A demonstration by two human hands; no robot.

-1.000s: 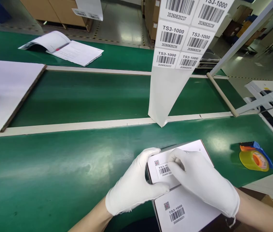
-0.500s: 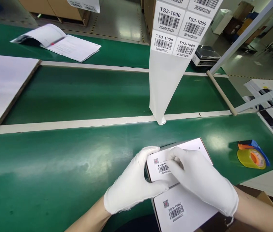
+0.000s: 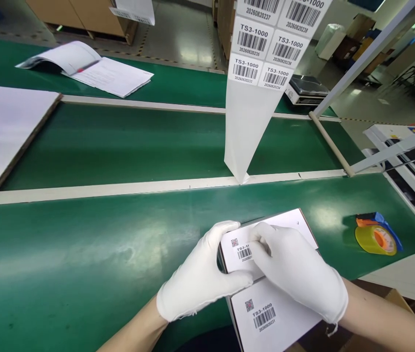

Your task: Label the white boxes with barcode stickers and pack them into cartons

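White-gloved. Covers slightly more of the label (image 3: 244, 253) on the far box (image 3: 290, 220) with the right hand (image 3: 291, 264) than 0.5 s ago; suggests continued pressing. Cannot tell whether pinching or merely curled. Clasps that box's left end with the left hand (image 3: 203, 273), just beyond a 2nd box (image 3: 284, 322). Finished flat white, with QR code (image 3: 234, 242).

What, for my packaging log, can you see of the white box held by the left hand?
The white box looks like cardboard, with a flat top. It lies askew, label side up, beyond a second white box. A small square code and a barcode label mark its left half; the right hand hides the label's right part. The left hand straddles its left end.
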